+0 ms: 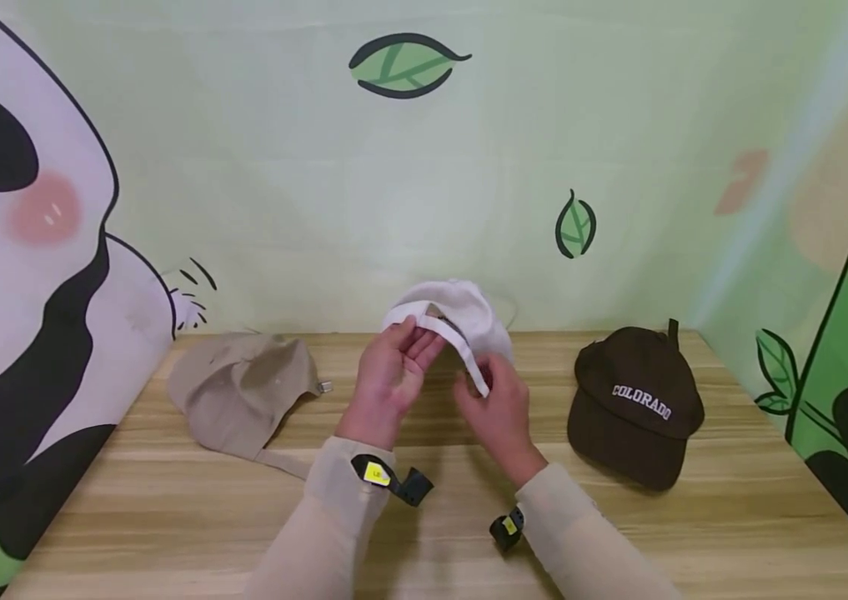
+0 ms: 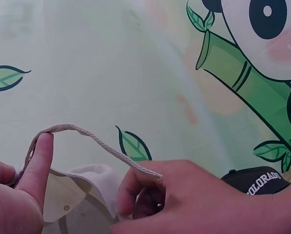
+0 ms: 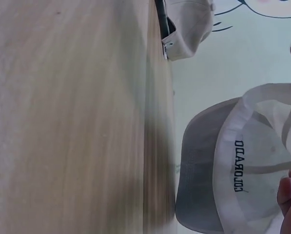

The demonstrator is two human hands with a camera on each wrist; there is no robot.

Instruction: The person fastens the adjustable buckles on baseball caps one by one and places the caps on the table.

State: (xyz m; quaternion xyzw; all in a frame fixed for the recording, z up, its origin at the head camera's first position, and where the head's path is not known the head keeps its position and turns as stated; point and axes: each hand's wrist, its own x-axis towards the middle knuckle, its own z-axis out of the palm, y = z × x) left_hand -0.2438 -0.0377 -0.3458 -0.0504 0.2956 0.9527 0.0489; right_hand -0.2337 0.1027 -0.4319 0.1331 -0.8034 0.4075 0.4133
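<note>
A white baseball cap (image 1: pixel 479 312) is held up above the table, its back opening turned toward me. My left hand (image 1: pixel 388 379) pinches the cap's back strap (image 1: pixel 444 327) between thumb and fingers. The strap's loose end is gripped by my right hand (image 1: pixel 500 412). In the left wrist view the strap (image 2: pixel 99 142) arches over a straight left index finger and runs to the right hand (image 2: pixel 194 195). The cap's inside (image 3: pixel 262 168), with reversed lettering and a grey under-brim, shows in the right wrist view. The buckle cannot be made out.
A beige cap (image 1: pixel 236 392) lies on the wooden table (image 1: pixel 168 508) at left, its strap hanging loose from a metal buckle (image 1: pixel 325 387). To the right sits a dark brown cap (image 1: pixel 637 392) lettered COLORADO. A printed backdrop (image 1: pixel 281 167) stands behind the table.
</note>
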